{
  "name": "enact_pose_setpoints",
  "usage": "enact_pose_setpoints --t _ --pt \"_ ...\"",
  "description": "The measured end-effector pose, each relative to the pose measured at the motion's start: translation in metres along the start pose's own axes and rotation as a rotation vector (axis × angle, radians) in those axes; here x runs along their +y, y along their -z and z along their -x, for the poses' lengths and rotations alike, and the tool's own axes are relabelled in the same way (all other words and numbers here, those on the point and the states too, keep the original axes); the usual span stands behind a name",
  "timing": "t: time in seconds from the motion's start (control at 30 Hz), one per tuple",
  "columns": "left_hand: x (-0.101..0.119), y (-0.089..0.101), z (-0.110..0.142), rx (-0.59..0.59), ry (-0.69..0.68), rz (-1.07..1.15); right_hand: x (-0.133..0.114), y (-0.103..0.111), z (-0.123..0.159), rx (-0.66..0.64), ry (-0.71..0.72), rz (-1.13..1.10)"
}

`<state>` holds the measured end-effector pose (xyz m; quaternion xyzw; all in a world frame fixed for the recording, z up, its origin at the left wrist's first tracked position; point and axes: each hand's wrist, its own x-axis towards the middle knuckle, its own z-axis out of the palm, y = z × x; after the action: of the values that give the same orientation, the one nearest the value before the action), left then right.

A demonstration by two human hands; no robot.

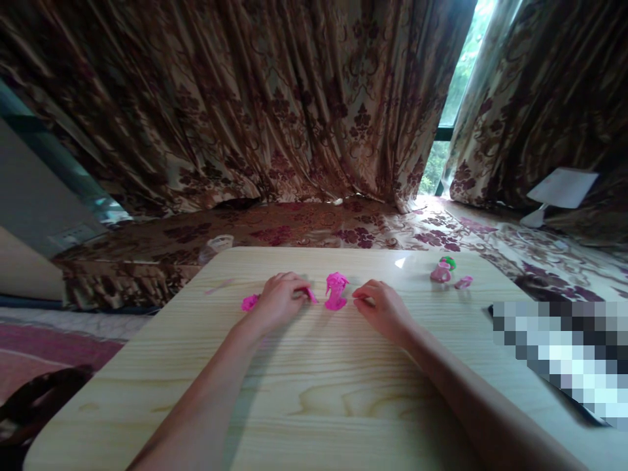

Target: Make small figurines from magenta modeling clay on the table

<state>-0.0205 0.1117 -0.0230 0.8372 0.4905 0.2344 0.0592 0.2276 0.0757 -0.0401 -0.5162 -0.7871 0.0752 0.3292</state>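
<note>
A bright pink, clay-like figure [336, 292] stands on the light wooden table, between my two hands. Just left of it, my left hand [283, 297] pinches a thin pink clay-like strip [311, 294] between thumb and fingers. My right hand [385, 306] is on the figure's other side, a little apart from it. Its thumb and index finger come together in a pinch, and whatever they hold, if anything, is too small to name. A pink lump [250, 302] lies beside my left wrist, partly hidden by it.
Toward the table's [314, 392] far right are a pale pink piece [440, 272], a green ring-like item [448, 263] and a small pink piece [464, 282]. A blurred-out dark-edged object [564, 366] lies at the right. A white lamp [563, 188] stands beyond, before patterned curtains [294, 98].
</note>
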Motion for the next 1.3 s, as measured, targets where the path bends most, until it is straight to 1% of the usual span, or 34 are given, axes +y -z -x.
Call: enact_pose_setpoints --t 0.1,0.17,0.23,0.3,0.33,0.4,0.5,0.57,0.63,0.7,0.8,0.9,1.0,1.07,1.13,1.2,1.23,1.3 --pt "0.002 0.000 0.000 0.009 0.041 -0.064 -0.013 0.009 0.006 -0.031 0.077 0.026" --pt "0.004 0.004 0.001 0.023 0.062 -0.086 -0.025 0.015 0.010 -0.025 0.156 0.014" --pt "0.008 0.012 0.005 0.029 0.074 -0.103 -0.037 0.020 0.013 0.020 0.258 -0.039" --pt "0.013 0.023 0.011 0.028 0.088 -0.074 -0.046 0.024 0.014 0.100 0.349 -0.124" --pt "0.015 0.027 0.015 0.030 0.097 -0.043 -0.048 0.025 0.014 0.137 0.380 -0.164" --pt "0.020 0.034 0.021 0.033 0.095 0.016 -0.050 0.027 0.013 0.179 0.397 -0.212" --pt "0.022 0.034 0.027 -0.005 0.027 -0.012 -0.046 0.025 0.013 0.162 0.365 -0.211" --pt "0.019 0.029 0.028 -0.086 -0.018 -0.069 -0.044 0.022 0.013 0.142 0.349 -0.211" --pt "0.016 0.025 0.030 -0.145 -0.024 -0.110 -0.043 0.018 0.014 0.129 0.349 -0.221" --pt "0.016 0.025 0.032 -0.158 -0.001 -0.124 -0.044 0.017 0.014 0.127 0.362 -0.235" --pt "0.030 0.035 0.036 -0.136 0.054 -0.043 -0.049 0.024 0.012 0.170 0.362 -0.282" --pt "0.059 0.053 0.032 -0.103 0.068 0.162 -0.056 0.035 0.005 0.205 0.283 -0.414" --pt "0.086 0.068 0.016 -0.002 0.022 0.339 -0.059 0.041 -0.006 0.145 0.173 -0.573" --pt "0.094 0.071 0.001 0.063 -0.017 0.420 -0.057 0.041 -0.016 0.141 0.130 -0.628" --pt "0.093 0.069 -0.016 0.082 -0.021 0.514 -0.050 0.039 -0.028 0.177 0.100 -0.649" --pt "0.085 0.061 -0.032 0.062 0.017 0.643 -0.041 0.035 -0.041 0.188 0.063 -0.659" --pt "0.079 0.056 -0.040 0.049 0.046 0.710 -0.035 0.033 -0.048 0.172 0.042 -0.655" --pt "0.065 0.042 -0.054 0.018 0.104 0.790 -0.022 0.026 -0.059 0.100 -0.016 -0.629"
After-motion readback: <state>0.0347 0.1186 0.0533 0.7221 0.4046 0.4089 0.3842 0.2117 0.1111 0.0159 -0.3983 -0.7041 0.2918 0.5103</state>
